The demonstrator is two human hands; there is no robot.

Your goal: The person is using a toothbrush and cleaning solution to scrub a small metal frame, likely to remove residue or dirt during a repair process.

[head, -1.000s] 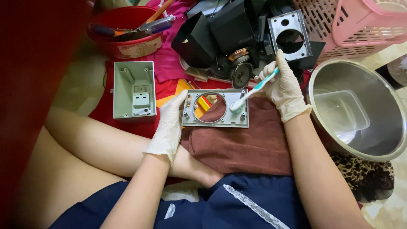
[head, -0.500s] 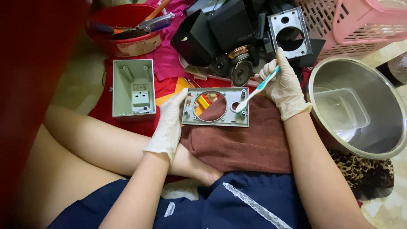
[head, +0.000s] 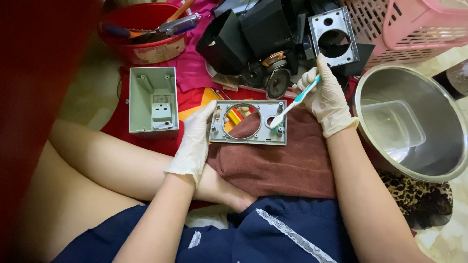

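Grey plastic faceplate (head: 248,122), flat with a round hole, lies mid-frame on a brown towel (head: 278,165) across my lap. My gloved left hand (head: 192,141) pinches its left edge; my gloved right hand (head: 325,100) grips a toothbrush (head: 292,103), bristles on the plate's right end. Right of that sits a steel bowl (head: 438,160); upper left, a grey box housing (head: 152,100).

White gloves on both hands, navy lace-trimmed shorts.
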